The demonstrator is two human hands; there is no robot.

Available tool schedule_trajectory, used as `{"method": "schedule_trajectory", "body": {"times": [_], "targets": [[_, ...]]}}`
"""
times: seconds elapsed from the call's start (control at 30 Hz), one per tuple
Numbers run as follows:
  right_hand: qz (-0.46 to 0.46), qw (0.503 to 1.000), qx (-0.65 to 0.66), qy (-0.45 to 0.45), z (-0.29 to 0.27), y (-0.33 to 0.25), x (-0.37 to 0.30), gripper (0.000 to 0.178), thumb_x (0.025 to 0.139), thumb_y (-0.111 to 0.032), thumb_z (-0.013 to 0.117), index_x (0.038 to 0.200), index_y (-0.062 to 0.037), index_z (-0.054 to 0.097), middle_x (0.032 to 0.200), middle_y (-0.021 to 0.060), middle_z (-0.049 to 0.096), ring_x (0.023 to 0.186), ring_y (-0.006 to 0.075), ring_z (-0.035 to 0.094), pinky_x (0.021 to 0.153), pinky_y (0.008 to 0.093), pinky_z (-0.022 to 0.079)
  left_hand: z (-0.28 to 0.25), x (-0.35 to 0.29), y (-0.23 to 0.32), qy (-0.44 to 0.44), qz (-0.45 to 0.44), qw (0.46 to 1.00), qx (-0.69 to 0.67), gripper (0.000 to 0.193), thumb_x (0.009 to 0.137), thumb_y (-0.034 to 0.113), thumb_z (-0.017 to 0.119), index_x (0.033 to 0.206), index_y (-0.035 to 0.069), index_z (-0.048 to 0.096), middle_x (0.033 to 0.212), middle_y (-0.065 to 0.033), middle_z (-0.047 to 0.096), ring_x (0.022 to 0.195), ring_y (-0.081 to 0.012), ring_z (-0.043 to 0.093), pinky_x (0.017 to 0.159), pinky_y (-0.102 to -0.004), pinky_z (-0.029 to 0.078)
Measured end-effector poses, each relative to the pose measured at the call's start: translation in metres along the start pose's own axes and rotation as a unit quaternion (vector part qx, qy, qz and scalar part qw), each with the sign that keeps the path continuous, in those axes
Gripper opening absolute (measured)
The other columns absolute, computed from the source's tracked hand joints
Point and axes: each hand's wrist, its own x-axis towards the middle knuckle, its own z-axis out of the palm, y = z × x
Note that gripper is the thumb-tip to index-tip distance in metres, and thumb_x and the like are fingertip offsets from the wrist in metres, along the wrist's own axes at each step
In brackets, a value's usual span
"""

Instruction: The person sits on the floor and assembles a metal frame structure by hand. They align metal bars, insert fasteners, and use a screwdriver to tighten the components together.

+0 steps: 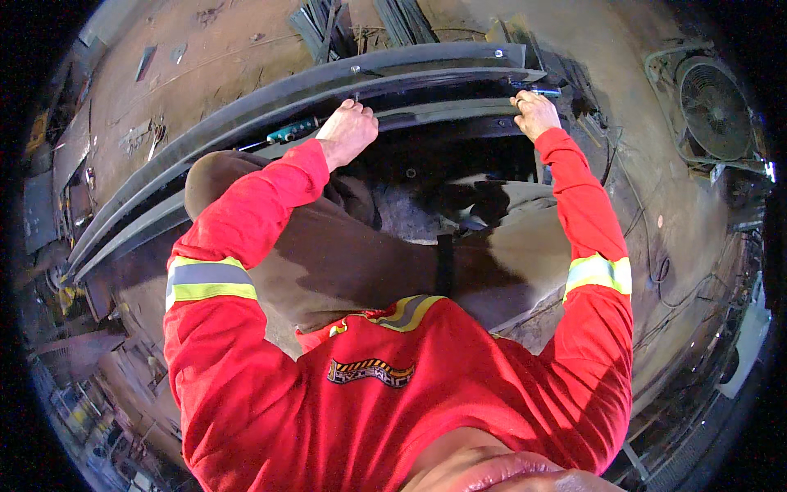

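Long dark metal beams (246, 102) run side by side across the floor in front of me, bending with the lens. My left hand (351, 131) is at the middle of the beams, fingers curled in and closed, just below a bolt (355, 96); whatever they hold is hidden. Beside it on the left lies a tool with a teal handle (293, 129) and a thin shaft, like a screwdriver. Toward the beams' right end, my right hand (537, 115) has its fingers closed at a shiny bluish metal tool (543, 90), its kind unclear. Another bolt (498, 53) stands in the far beam.
Bundles of dark metal strips (324, 29) lie beyond the beams. A large round fan (715, 108) stands at the far right. A cable (656, 262) loops over the floor below it. My bent knee (217, 176) is close to the beams at left.
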Motion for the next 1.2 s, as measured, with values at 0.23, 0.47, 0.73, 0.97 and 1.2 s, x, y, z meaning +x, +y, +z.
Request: {"method": "schedule_trajectory", "body": {"times": [0.23, 0.47, 0.73, 0.97, 1.2], "targets": [[-0.020, 0.997, -0.033, 0.069, -0.002, -0.052, 0.004, 0.034, 0.073, -0.018, 0.064, 0.106, -0.0099, 0.064, 0.111, 0.0058, 0.058, 0.110, 0.0247, 0.051, 0.092, 0.0405, 0.041, 0.003, -0.007, 0.011, 0.009, -0.067, 0.998, -0.003, 0.015, 0.075, 0.010, 0.059, 0.090, 0.005, 0.061, 0.090, -0.0096, 0.060, 0.091, -0.0240, 0.059, 0.080, -0.0359, 0.045], [-0.096, 0.991, 0.002, 0.096, 0.016, -0.154, 0.039, 0.063, 0.069, -0.032, 0.072, 0.126, -0.0131, 0.052, 0.132, 0.0104, 0.047, 0.131, 0.0278, 0.035, 0.110, 0.0482, 0.026, -0.026, -0.010, 0.009, 0.094, -0.178, 0.980, -0.003, 0.086, 0.061, 0.019, 0.079, 0.137, 0.012, 0.040, 0.129, -0.0198, 0.042, 0.120, -0.0358, 0.041, 0.099, -0.0501, 0.033], [-0.030, 0.999, -0.023, 0.021, -0.005, -0.148, 0.093, 0.098, 0.060, -0.030, 0.079, 0.142, -0.0056, 0.031, 0.140, 0.0133, 0.040, 0.134, 0.0285, 0.033, 0.109, 0.0572, 0.020, -0.018, -0.002, -0.023, -0.003, -0.220, 0.959, -0.177, 0.112, 0.048, 0.023, 0.084, 0.143, 0.009, 0.025, 0.121, -0.0201, 0.047, 0.115, -0.0378, 0.045, 0.099, -0.0469, 0.036], [-0.050, 0.998, -0.002, -0.023, -0.007, -0.142, 0.112, 0.101, 0.055, -0.028, 0.083, 0.140, -0.0043, 0.034, 0.132, 0.0118, 0.045, 0.126, 0.0277, 0.041, 0.104, 0.0579, 0.029, -0.021, 0.010, -0.046, -0.070, -0.176, 0.968, -0.165, 0.106, 0.046, 0.025, 0.082, 0.135, -0.001, 0.030, 0.116, -0.0194, 0.048, 0.111, -0.0370, 0.047, 0.093, -0.0462, 0.041], [-0.058, 0.997, -0.020, -0.055, -0.010, -0.140, 0.121, 0.102, 0.053, -0.030, 0.085, 0.139, -0.0036, 0.035, 0.129, 0.0120, 0.048, 0.121, 0.0284, 0.045, 0.099, 0.0593, 0.033, -0.008, 0.013, -0.057, -0.032, -0.143, 0.975, -0.170, 0.105, 0.044, 0.028, 0.081, 0.133, 0.000, 0.033, 0.111, -0.0183, 0.050, 0.109, -0.0355, 0.050, 0.088, -0.0463, 0.043]]}}
